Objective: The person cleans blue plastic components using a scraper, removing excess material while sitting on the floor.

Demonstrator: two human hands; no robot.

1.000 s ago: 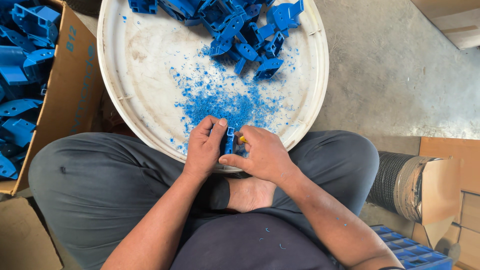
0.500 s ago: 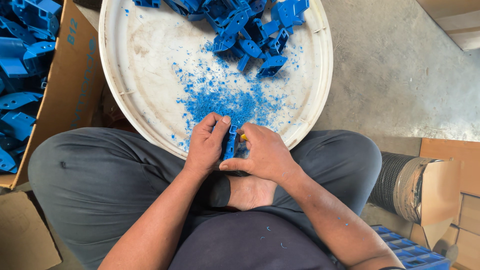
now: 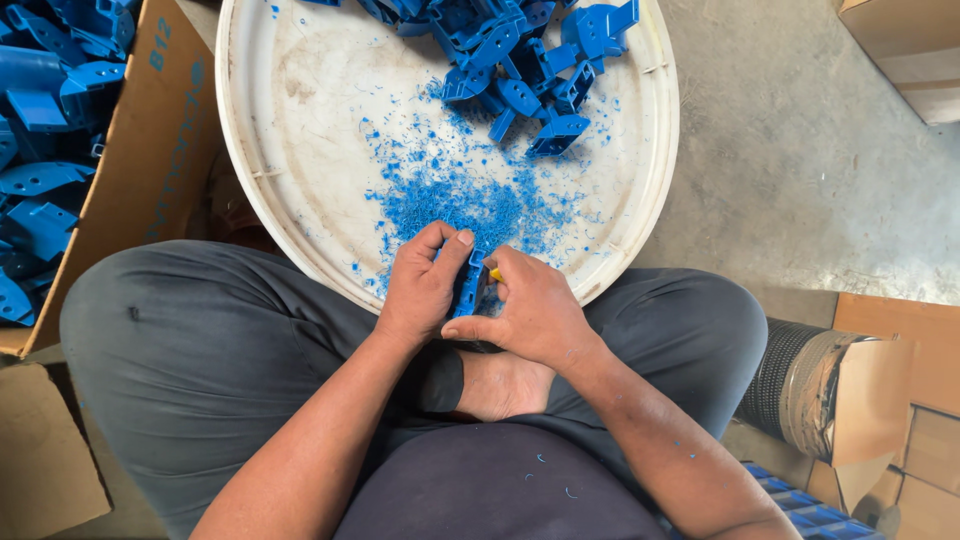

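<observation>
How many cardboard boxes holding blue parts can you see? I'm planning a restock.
1: the open cardboard box at the left edge, holding blue plastic parts. Other cartons at the right show no contents; more may lie out of frame.

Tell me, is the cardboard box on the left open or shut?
Open: the cardboard box has no lid on, and blue plastic parts show inside.

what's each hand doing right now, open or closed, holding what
Left hand: closed on the blue plastic part.
Right hand: closed on the same part, with a small yellow-tipped tool in its grip.
</observation>
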